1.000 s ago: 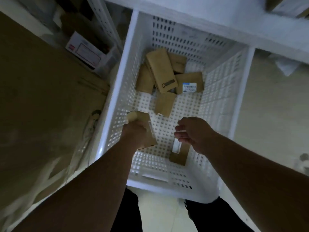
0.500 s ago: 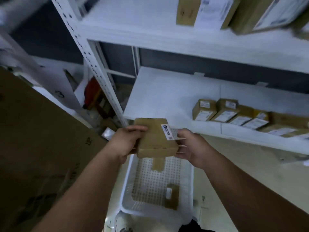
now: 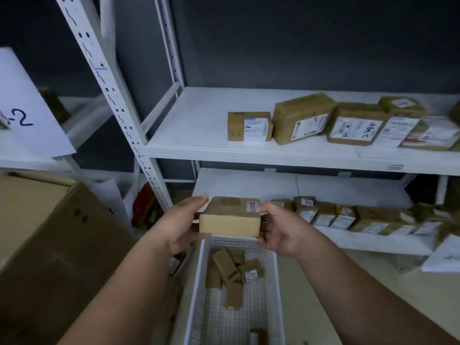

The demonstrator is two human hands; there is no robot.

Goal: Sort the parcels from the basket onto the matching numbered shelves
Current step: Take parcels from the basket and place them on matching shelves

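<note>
A small brown parcel with a white label on its top right corner is held level at chest height, above the far end of the white basket. My left hand grips its left side, my right hand grips its right side. Several brown parcels lie in the basket below. The middle shelf carries several labelled parcels on its right half. The lower shelf holds a row of small parcels behind my right hand.
A white perforated shelf upright stands left of the shelves. A large cardboard box fills the lower left. A sheet marked "-2" hangs on the left rack. A red object sits on the floor behind the upright.
The view rose from the basket to the shelves. My left hand lifted the parcel out of the basket, and my right hand took hold of its other side.
</note>
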